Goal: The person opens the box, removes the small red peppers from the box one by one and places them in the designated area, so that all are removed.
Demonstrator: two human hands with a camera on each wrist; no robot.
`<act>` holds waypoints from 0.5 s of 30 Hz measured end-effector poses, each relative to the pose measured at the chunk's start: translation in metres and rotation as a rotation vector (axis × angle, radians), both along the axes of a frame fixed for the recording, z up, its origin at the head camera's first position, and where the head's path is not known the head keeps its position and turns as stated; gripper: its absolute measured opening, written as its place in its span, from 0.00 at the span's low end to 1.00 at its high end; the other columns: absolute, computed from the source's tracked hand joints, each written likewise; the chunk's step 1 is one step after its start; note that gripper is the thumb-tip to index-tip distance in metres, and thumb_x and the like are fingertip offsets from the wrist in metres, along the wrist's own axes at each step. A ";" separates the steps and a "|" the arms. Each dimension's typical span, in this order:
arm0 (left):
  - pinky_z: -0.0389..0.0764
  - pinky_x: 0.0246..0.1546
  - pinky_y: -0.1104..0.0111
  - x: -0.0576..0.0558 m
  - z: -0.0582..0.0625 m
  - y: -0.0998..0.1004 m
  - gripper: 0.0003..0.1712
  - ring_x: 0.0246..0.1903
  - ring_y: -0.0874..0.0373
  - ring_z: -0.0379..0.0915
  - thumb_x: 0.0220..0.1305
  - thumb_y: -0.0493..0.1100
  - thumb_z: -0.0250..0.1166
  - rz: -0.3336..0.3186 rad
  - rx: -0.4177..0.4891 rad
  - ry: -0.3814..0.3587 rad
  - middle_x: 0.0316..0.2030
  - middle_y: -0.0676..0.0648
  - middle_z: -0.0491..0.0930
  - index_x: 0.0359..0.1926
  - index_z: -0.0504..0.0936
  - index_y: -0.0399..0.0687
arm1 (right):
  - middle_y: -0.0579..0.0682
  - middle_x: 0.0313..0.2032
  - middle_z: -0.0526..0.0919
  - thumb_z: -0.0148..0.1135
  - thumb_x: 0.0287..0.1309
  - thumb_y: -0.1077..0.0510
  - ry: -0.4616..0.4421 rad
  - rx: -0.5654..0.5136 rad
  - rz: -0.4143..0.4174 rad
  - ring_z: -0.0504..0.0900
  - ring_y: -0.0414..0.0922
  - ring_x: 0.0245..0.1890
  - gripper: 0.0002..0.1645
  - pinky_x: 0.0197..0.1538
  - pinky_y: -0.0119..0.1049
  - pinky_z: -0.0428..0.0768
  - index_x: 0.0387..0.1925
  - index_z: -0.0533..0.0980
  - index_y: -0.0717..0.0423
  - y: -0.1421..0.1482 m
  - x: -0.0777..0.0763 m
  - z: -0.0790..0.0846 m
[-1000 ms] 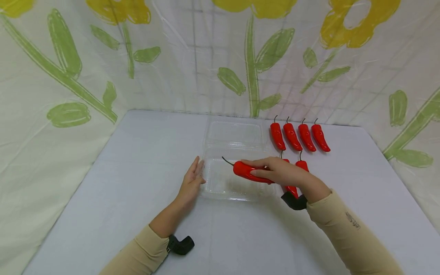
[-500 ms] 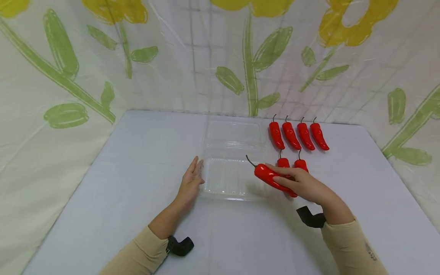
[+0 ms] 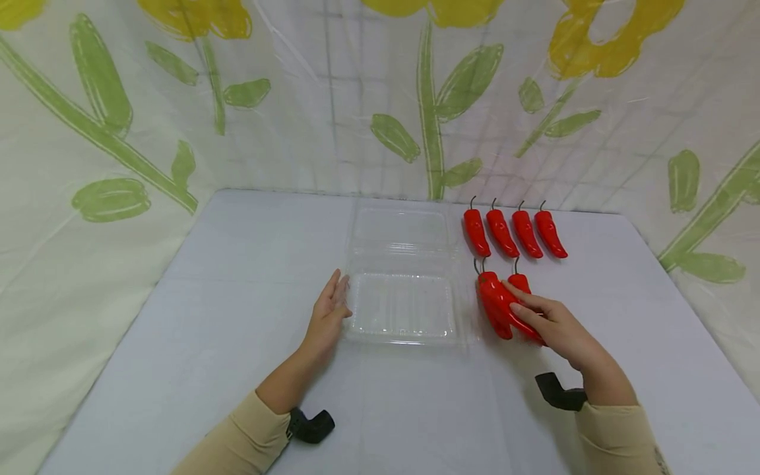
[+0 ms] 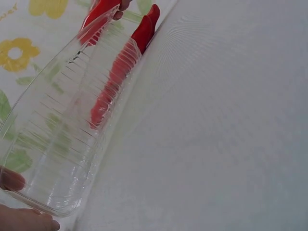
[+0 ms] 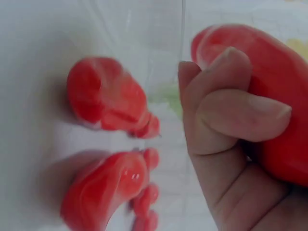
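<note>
A clear plastic container [image 3: 410, 342] lies opened out on the table, its lid folded back toward the wall. At its left edge my left hand [image 3: 324, 320] pinches the rim, the thumb [image 4: 29, 219] on one side of the plastic and a fingertip [image 4: 12, 179] on the other. Right of the container, my right hand [image 3: 555, 326] grips a red chili pepper [image 3: 494, 290], stem pointing up and away. This pepper hangs over the near row, partly covering one lying pepper [image 3: 503, 330]; beside it another pepper [image 3: 519, 282] is partly hidden by the fingers.
Several more red peppers [image 3: 500, 233] lie in a row at the back right, stems toward the wall. A white cloth [image 3: 267, 251] covers the table. Behind stands a white curtain [image 3: 285, 132] printed with yellow flowers.
My right hand has carried the pepper rightward, from above the container to above the near peppers, tilting it steeper. The left hand stays at the container's edge.
</note>
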State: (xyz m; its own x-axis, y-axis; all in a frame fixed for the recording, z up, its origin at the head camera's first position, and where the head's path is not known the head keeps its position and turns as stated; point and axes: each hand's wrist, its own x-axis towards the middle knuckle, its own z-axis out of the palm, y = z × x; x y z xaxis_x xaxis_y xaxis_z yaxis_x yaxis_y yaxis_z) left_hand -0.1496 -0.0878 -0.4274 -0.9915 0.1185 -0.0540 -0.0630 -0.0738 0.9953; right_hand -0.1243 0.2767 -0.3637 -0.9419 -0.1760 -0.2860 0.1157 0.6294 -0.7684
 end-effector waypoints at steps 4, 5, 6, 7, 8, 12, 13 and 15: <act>0.41 0.71 0.56 0.000 0.000 0.000 0.45 0.73 0.49 0.36 0.52 0.22 0.41 -0.003 -0.006 -0.003 0.72 0.38 0.44 0.72 0.39 0.39 | 0.67 0.65 0.59 0.46 0.64 0.41 0.003 -0.024 -0.067 0.62 0.60 0.58 0.37 0.41 0.39 0.81 0.71 0.50 0.44 0.011 0.002 -0.002; 0.41 0.71 0.56 0.000 0.000 0.000 0.45 0.73 0.48 0.36 0.52 0.22 0.41 -0.004 -0.007 -0.002 0.72 0.38 0.44 0.72 0.39 0.39 | 0.67 0.65 0.58 0.46 0.64 0.41 0.008 -0.035 -0.081 0.62 0.61 0.59 0.37 0.41 0.39 0.81 0.71 0.50 0.44 0.013 0.002 -0.003; 0.41 0.71 0.56 -0.001 0.000 0.001 0.45 0.73 0.48 0.36 0.52 0.22 0.41 -0.004 -0.007 -0.002 0.72 0.38 0.44 0.72 0.39 0.39 | 0.68 0.66 0.58 0.45 0.65 0.41 0.011 -0.042 -0.096 0.61 0.62 0.59 0.37 0.41 0.38 0.81 0.71 0.49 0.44 0.016 0.002 -0.003; 0.41 0.71 0.56 -0.001 0.000 0.001 0.45 0.73 0.48 0.36 0.52 0.22 0.41 -0.004 -0.006 -0.002 0.72 0.38 0.44 0.72 0.39 0.39 | 0.68 0.66 0.57 0.44 0.65 0.41 0.014 -0.049 -0.113 0.60 0.62 0.59 0.37 0.41 0.36 0.81 0.71 0.49 0.44 0.019 0.002 -0.003; 0.42 0.71 0.56 -0.001 -0.001 0.000 0.45 0.73 0.48 0.36 0.52 0.22 0.41 -0.003 -0.004 -0.004 0.72 0.38 0.44 0.72 0.39 0.39 | 0.68 0.66 0.57 0.43 0.65 0.41 0.020 -0.053 -0.129 0.60 0.61 0.60 0.37 0.41 0.35 0.81 0.71 0.48 0.44 0.022 0.002 -0.004; 0.42 0.71 0.56 -0.001 -0.001 0.000 0.45 0.72 0.47 0.36 0.52 0.22 0.41 0.002 0.004 -0.005 0.72 0.37 0.44 0.72 0.39 0.39 | 0.68 0.63 0.61 0.41 0.65 0.39 0.033 -0.060 -0.193 0.71 0.53 0.50 0.37 0.39 0.32 0.81 0.71 0.47 0.44 0.033 0.000 -0.008; 0.42 0.71 0.56 -0.001 -0.001 0.000 0.45 0.72 0.47 0.36 0.52 0.22 0.41 0.002 0.006 -0.006 0.72 0.37 0.44 0.72 0.39 0.39 | 0.68 0.61 0.63 0.40 0.66 0.39 0.035 -0.059 -0.207 0.73 0.50 0.46 0.37 0.38 0.32 0.81 0.71 0.47 0.44 0.036 0.000 -0.010; 0.42 0.71 0.56 -0.001 -0.001 0.000 0.46 0.72 0.47 0.36 0.52 0.22 0.41 0.003 0.006 -0.010 0.72 0.37 0.44 0.72 0.39 0.39 | 0.65 0.56 0.68 0.40 0.65 0.38 0.036 -0.061 -0.231 0.76 0.44 0.39 0.38 0.37 0.33 0.81 0.71 0.46 0.44 0.042 -0.002 -0.013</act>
State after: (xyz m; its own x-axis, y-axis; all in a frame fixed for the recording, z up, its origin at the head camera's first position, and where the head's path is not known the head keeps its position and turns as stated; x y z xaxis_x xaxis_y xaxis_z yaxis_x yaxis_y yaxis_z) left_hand -0.1510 -0.0879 -0.4288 -0.9913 0.1159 -0.0630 -0.0726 -0.0804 0.9941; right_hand -0.1262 0.3185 -0.3763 -0.9686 0.0292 -0.2470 0.2230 0.5417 -0.8104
